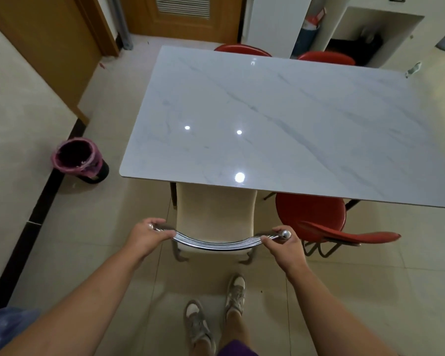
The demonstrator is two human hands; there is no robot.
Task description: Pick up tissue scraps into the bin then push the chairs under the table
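A cream chair [216,211] with a curved chrome back rail stands at the near edge of the white marble table [280,119], its seat front tucked just under the tabletop. My left hand [147,235] grips the left end of the rail and my right hand [283,244] grips the right end. A red chair [316,214] stands to the right, its seat partly under the table. A black bin [79,160] with a pink liner sits on the floor by the left wall. No tissue scraps show on the table or floor.
Two more red chairs [242,50] [326,57] sit at the table's far side. A wooden door and white cabinets stand behind. My feet [216,312] are on the tiled floor behind the cream chair.
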